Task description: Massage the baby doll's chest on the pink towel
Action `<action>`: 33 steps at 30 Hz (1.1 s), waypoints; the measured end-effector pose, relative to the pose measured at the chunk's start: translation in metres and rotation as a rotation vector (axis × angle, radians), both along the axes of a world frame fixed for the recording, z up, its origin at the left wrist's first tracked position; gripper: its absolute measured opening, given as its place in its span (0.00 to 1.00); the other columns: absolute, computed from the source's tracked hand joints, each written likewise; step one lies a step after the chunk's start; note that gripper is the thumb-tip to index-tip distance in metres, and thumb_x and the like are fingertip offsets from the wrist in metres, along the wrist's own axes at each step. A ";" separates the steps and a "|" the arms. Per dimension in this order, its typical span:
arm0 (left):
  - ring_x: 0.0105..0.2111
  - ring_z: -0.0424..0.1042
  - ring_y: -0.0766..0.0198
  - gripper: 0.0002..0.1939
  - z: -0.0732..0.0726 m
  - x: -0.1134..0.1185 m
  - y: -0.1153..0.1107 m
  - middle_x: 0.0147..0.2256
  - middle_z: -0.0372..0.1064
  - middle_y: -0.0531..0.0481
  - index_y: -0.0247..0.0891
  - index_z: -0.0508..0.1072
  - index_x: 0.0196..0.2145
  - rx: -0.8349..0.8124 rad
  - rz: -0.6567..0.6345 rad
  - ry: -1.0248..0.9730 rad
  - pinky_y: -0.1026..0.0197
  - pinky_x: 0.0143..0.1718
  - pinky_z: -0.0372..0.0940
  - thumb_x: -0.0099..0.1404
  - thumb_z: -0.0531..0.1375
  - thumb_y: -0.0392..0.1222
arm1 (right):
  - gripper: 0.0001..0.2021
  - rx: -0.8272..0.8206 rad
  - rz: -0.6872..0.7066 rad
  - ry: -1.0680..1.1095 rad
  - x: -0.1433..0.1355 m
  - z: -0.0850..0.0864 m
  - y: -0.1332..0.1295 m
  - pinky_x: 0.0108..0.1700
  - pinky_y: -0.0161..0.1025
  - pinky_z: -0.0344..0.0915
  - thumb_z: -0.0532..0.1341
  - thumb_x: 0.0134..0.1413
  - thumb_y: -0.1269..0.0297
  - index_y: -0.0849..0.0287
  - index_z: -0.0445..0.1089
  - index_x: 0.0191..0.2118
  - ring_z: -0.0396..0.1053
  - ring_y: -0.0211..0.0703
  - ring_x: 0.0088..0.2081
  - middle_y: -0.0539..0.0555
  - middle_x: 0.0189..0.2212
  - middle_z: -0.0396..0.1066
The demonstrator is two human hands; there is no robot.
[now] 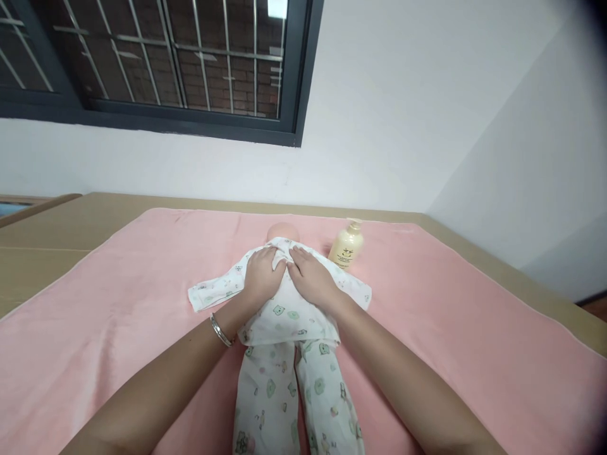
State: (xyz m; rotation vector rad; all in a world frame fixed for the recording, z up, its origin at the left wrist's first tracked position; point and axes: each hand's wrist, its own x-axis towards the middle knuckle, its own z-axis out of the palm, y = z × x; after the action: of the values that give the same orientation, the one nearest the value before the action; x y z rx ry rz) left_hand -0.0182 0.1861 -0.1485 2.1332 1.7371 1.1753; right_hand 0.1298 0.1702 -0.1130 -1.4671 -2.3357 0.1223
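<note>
What looks like a baby doll lies stretched out, its smooth round head (283,232) at the far end. It wears a white long-sleeved top (289,316) and matching trousers (270,392), printed with small green animals. My left hand (262,272) rests on the left of the top's chest area, fingers laid out over the cloth. On the other side of the chest, my right hand (310,275) lies flat with its fingers extended. The cloth is slightly creased between my thumbs. A silver bangle (220,330) circles my left wrist.
A pale yellow pump-type bottle (347,245) leans at the right, beside the doll's shoulder. Beneath everything spreads a pink blanket (142,303) over a tan padded surface (52,237). A white wall (379,114) and a dark-framed barred window (190,57) stand behind.
</note>
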 end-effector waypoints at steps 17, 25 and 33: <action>0.56 0.69 0.48 0.22 -0.013 0.001 -0.002 0.54 0.72 0.36 0.31 0.72 0.53 0.149 0.010 -0.128 0.42 0.60 0.61 0.71 0.46 0.43 | 0.23 0.114 0.045 0.236 -0.003 -0.007 0.000 0.68 0.55 0.51 0.51 0.65 0.64 0.65 0.65 0.62 0.53 0.53 0.68 0.64 0.66 0.57; 0.55 0.69 0.49 0.20 -0.013 0.001 -0.001 0.53 0.73 0.38 0.35 0.73 0.51 0.152 0.014 -0.120 0.42 0.60 0.60 0.71 0.47 0.43 | 0.22 0.085 0.050 0.220 -0.003 -0.004 -0.001 0.68 0.54 0.50 0.51 0.64 0.64 0.65 0.66 0.61 0.52 0.53 0.68 0.64 0.66 0.57; 0.59 0.66 0.48 0.20 0.005 0.005 -0.014 0.56 0.70 0.38 0.35 0.73 0.52 0.052 0.013 -0.092 0.42 0.63 0.56 0.67 0.50 0.40 | 0.22 0.045 0.072 0.078 0.002 0.014 -0.011 0.68 0.59 0.45 0.50 0.65 0.66 0.64 0.64 0.62 0.52 0.54 0.68 0.65 0.66 0.57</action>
State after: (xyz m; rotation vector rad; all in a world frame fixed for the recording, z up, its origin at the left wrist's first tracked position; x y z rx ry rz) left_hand -0.0128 0.1724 -0.1430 2.0642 1.7015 1.3145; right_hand 0.1322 0.1593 -0.0988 -1.3334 -2.3137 0.1434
